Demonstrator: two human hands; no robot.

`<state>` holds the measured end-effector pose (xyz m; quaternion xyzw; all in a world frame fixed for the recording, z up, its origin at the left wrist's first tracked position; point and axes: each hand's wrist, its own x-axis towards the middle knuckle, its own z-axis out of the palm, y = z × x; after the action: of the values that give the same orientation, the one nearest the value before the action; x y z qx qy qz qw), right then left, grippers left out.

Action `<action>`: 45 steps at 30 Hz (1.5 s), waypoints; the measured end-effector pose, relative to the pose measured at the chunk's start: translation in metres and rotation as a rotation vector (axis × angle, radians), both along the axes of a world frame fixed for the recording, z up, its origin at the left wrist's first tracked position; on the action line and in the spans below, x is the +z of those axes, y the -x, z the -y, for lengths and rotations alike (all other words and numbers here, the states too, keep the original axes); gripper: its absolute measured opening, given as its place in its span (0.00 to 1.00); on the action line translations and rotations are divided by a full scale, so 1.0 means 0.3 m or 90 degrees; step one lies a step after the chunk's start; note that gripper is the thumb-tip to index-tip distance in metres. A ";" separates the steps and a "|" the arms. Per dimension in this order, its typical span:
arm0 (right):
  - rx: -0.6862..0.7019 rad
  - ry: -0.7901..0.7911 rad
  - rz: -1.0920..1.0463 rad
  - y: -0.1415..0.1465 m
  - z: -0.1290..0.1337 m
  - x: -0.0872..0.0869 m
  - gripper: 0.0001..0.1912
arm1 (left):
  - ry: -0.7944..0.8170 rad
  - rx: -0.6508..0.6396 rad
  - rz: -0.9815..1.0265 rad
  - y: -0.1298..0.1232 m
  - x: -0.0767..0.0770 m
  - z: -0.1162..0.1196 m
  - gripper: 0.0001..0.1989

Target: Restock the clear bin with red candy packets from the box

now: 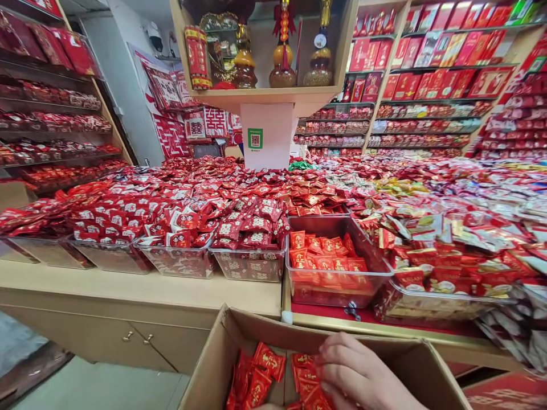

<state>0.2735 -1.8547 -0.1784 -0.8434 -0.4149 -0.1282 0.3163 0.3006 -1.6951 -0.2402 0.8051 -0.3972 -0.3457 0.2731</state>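
Inside an open cardboard box [421,364] at the bottom of the view lie several small red wrapped candies [258,387] with gold print. My right hand [356,370] reaches into the box from the right, its fingers curled against a cluster of these red candies [304,376]. Only a sliver of my left hand [269,406] shows at the bottom edge, beside the candies; its fingers are mostly cut off. Just beyond the box, a clear plastic bin [337,278] stands on the counter, partly filled with the same kind of red candies [325,259].
More clear bins [250,266] heaped with red packets line the counter [171,287] to the left. Another full bin [444,304] sits at the right. A pillar with a QR code sign [255,139] rises behind, under a display cabinet [260,98]. Stocked shelves [440,68] surround the counter.
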 end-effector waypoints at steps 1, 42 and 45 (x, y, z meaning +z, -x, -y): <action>-0.021 -0.004 -0.041 0.008 0.014 -0.030 0.12 | 0.006 0.015 -0.001 -0.017 0.014 0.006 0.11; -0.193 -0.143 -0.072 0.007 0.071 -0.065 0.09 | 0.388 0.248 -0.716 -0.056 0.191 -0.012 0.13; -0.242 -0.179 -0.105 0.011 0.068 -0.068 0.09 | 0.409 0.282 -0.627 -0.047 0.208 0.005 0.12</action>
<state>0.2703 -1.8750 -0.1989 -0.8615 -0.1999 -0.1727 0.4337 0.3146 -1.6966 -0.1777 0.4923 -0.1322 -0.4746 0.7175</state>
